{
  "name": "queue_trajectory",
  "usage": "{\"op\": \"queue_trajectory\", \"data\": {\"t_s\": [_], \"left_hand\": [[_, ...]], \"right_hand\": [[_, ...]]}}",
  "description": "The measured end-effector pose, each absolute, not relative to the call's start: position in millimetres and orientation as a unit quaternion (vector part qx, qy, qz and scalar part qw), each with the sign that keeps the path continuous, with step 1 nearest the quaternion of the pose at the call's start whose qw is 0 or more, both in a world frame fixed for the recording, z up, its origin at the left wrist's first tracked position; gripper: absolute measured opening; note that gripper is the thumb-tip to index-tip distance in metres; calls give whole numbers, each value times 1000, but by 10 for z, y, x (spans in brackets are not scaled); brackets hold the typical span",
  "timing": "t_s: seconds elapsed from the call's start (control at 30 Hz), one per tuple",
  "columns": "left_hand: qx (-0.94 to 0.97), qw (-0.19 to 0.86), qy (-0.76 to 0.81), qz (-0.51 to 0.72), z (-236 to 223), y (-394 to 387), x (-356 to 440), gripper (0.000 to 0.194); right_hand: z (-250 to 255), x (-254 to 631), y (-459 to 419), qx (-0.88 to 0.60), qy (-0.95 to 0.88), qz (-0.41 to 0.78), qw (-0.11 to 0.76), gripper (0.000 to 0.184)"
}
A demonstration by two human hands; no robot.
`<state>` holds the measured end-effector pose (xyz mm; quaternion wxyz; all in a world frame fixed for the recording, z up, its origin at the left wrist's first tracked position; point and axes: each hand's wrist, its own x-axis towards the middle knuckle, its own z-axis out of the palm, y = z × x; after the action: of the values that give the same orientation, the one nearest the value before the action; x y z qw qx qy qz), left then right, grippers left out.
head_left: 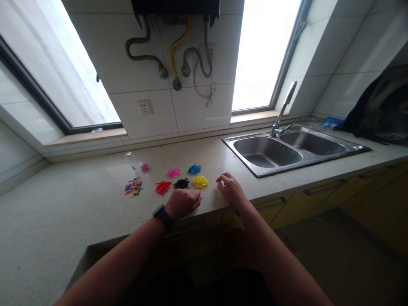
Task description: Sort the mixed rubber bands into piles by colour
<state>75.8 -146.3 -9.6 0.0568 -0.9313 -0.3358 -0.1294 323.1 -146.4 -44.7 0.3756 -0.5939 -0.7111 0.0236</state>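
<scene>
My left hand (185, 201), with a dark watch (163, 216) on its wrist, is curled closed at the counter's front edge, just below a pile of black rubber bands (181, 183). Its fingertips are mostly hidden. To the right of a yellow pile of bands (200, 182), my right hand (232, 190) rests with thumb and forefinger bent together; anything between them is too small to make out. Red bands (163, 187) lie left of the black ones. Pink bands (174, 173) and blue bands (194, 169) sit behind. A mixed-colour pile (133, 187) lies farther left.
A clear container (131, 160) lies on the counter (95, 191) near a small pink object (145, 167). At right is a double steel sink (269, 151) with a faucet (283, 110). Drawer handles (270, 204) line the front below. Hoses (174, 51) hang on the wall.
</scene>
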Motion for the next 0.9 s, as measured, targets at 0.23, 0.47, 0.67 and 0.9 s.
{"op": "queue_trajectory", "data": {"t_s": [0.23,0.47,0.67,0.9], "left_hand": [[-936,84,-327,-103,-183,-1567,-120,30],[-914,23,-392,-102,-274,-1611,-878,27],[-899,-33,-424,-108,-277,-1600,-936,27],[-897,-49,-425,-111,-264,-1583,-923,26]], "right_hand": [[-445,3226,-1458,-605,-720,5,341,14],[-473,3202,-1449,-613,-733,-27,293,14],[-489,3215,-1406,-616,-732,-27,291,14],[-485,3222,-1394,-615,-724,-14,311,17]]}}
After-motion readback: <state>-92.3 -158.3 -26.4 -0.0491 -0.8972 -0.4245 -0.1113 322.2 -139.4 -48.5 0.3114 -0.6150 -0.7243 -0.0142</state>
